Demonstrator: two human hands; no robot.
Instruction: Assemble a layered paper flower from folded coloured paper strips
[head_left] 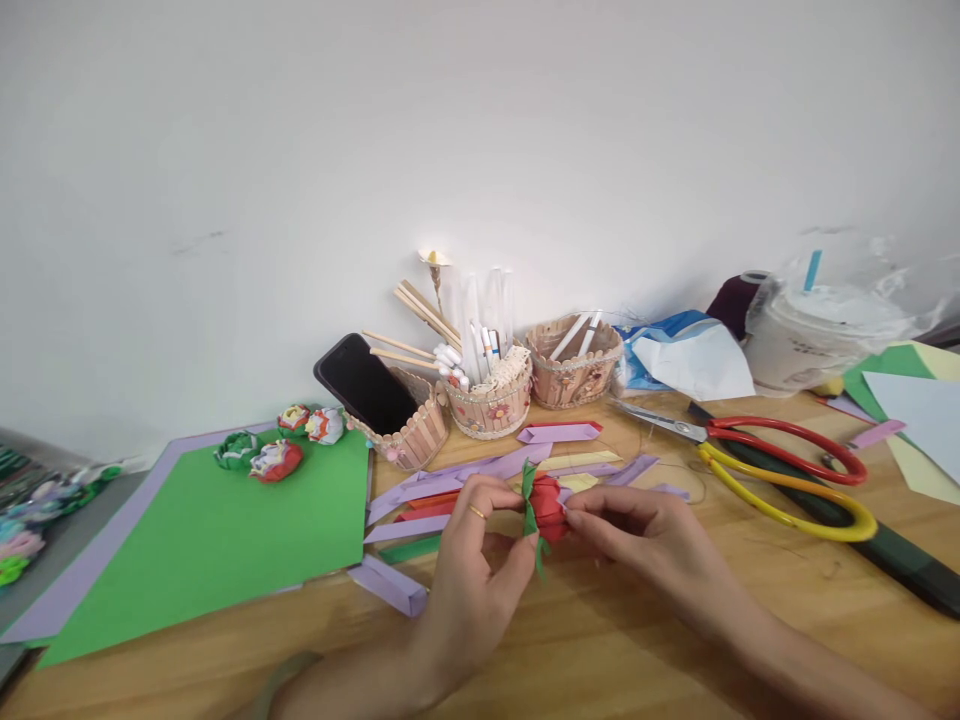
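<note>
Our left hand (476,570) and right hand (645,540) both pinch the flower (550,508), fingertips closed on its two ends, just above the desk (600,650), about mid-width. We judge it light, soft, easily crushed folded paper, and the green leaf (529,495) flimsy. Best hold: a gentle fingertip pinch on the red body. Strips (465,480) lie just behind, scissors (780,470) toward the right edge.

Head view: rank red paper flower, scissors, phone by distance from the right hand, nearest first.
1. red paper flower: pinched at the right hand fingertips.
2. scissors: just to its right, flat on the wood.
3. phone: far back-left, propped up.
</note>
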